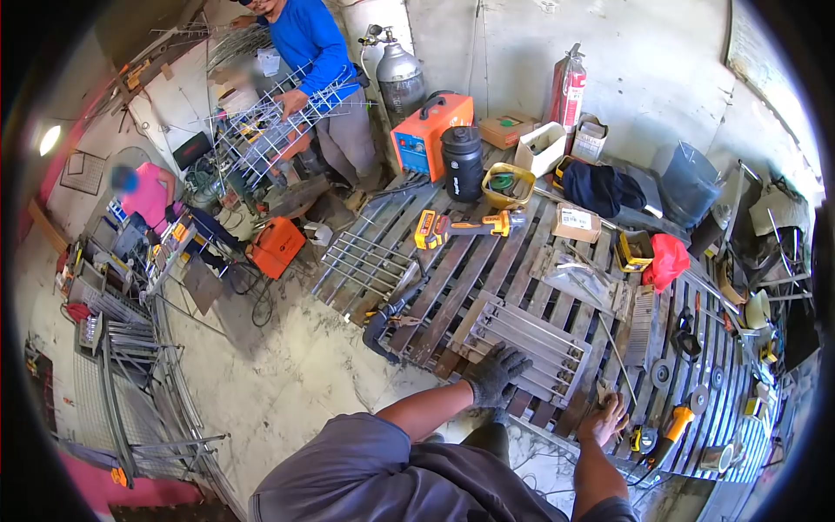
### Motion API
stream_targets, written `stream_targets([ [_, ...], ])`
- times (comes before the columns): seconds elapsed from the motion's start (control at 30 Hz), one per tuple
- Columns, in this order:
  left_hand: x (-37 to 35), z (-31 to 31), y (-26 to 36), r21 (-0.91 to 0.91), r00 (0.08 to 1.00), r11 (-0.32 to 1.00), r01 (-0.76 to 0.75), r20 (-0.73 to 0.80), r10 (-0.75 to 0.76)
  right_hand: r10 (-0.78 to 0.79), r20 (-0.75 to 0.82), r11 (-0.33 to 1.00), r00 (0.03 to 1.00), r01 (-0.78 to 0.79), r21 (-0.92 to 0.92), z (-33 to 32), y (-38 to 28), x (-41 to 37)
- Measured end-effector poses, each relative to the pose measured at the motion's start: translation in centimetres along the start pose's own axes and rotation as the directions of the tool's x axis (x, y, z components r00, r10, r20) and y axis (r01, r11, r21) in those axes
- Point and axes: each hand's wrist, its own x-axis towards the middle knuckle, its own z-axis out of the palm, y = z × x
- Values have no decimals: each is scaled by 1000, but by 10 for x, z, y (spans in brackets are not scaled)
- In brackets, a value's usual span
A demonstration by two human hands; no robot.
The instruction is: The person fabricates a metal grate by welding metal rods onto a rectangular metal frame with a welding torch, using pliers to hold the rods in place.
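Note:
My left hand (497,376), in a dark grey work glove, rests with its fingers stretched out on the near edge of a small rectangular metal grille (580,358). The grille lies flat on the slatted metal table (452,300) and has several parallel bars inside its frame. At the table's front edge is my right hand (603,420), bare, its fingers apart and slightly bent. I see nothing plainly held in it. A thin metal rod (616,352) lies just beyond it. To its right are a tape measure (644,438) and a yellow angle grinder (677,428).
A cordless yellow tool (465,228), a black bottle (463,165) and an orange welding machine (428,130) stand farther back. A clamp (393,320) sits at the left edge. One person in blue (313,52) carries wire grids (270,130); another in pink (150,196) is farther left.

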Motion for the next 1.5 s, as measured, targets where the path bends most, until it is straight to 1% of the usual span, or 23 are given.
stream_targets([
  [0.23,1,-4,-1,14,1000,1000,-9,10,9,8,7,1000,1000,-8,-1,-5,-7,0],
  [0.33,0,1,-2,13,1000,1000,6,23,-6,-19,-53,1000,998,19,-4,8,2,1],
  [0.43,0,3,-3,30,999,1000,5,41,-6,37,41,999,998,-36,-5,-2,-5,2],
  [0.47,2,1,-9,22,999,1000,-4,43,3,38,81,998,996,-35,-43,0,-3,3],
  [0.57,0,8,-7,-27,999,1000,4,43,-2,-19,-87,998,996,15,-57,21,9,4],
  [0.63,-3,19,-10,-37,1000,999,4,10,-4,-42,-109,998,993,36,-55,24,11,2],
  [0.67,-3,17,-9,-54,1000,999,5,9,-4,-73,-120,991,990,58,-120,29,15,4],
  [0.7,-1,15,-10,-67,1000,998,-4,7,4,-25,-49,991,998,19,-130,23,11,5],
  [0.73,1,17,-11,-55,1000,998,-4,30,5,-42,-58,994,997,36,-106,22,10,5],
  [0.77,1,23,-9,-56,1000,998,-8,14,8,-57,-63,995,996,51,-86,21,12,4],
  [0.87,1,33,-16,-43,1000,999,-20,-21,19,7,157,995,988,10,-103,-5,-4,7],
  [0.9,1,34,-15,-51,999,999,-16,-29,14,9,161,994,987,8,-106,-2,-5,7],
  [1.0,0,32,-15,-72,999,997,-10,-36,7,-22,100,993,995,33,-113,10,-3,10],
  [1.27,2,19,-13,-65,999,998,-12,38,14,-66,-31,991,997,62,-122,31,11,12],
  [1.43,-1,23,-13,-65,1000,998,-10,-27,8,-84,-84,986,993,70,-152,33,24,4],
  [1.5,0,28,-11,-57,999,998,-15,-43,12,-71,-87,990,994,60,-124,36,24,6],
])
